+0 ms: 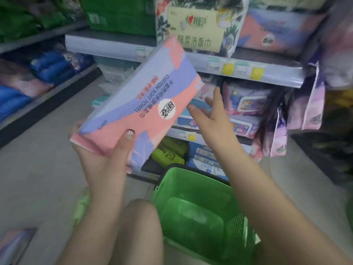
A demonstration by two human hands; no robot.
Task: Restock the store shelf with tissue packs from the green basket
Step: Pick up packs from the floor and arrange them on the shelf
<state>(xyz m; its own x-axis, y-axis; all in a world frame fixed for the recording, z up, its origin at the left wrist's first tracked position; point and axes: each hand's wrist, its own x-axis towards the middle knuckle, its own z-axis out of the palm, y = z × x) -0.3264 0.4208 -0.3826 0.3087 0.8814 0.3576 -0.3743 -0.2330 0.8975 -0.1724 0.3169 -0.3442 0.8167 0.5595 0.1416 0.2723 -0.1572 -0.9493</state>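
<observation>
The store shelf [248, 73] fills the upper part of the view, its grey price rail carrying yellow tags, with blurred packs on several levels. On its top level, above the held pack, stands a cream facial towel pack [196, 29] printed with "心相印" and "棉柔洁面巾"; just beside that lies a pink-and-lilac pack [277, 31] of the same colours as the held one.

Below the shelf front, the green basket [202, 217] sits on the floor [38, 178], its bare bottom showing.

Between the basket and the shelf, the tissue pack [145, 100] is raised and tilted, its far corner up against the price rail. It is pink and lilac, and its print reads upside down: "COTTON SOFT TOWEL", a row of Chinese characters, a round white logo I cannot read, and what seems to be "60PCS" near the lower corner.

The left hand [107, 155] has the grip: it clasps the pack's near lower corner, thumb on the printed face, fingers underneath. The right hand [210, 115] is spread with fingers straight at the pack's right edge; whether it touches cannot be told.
</observation>
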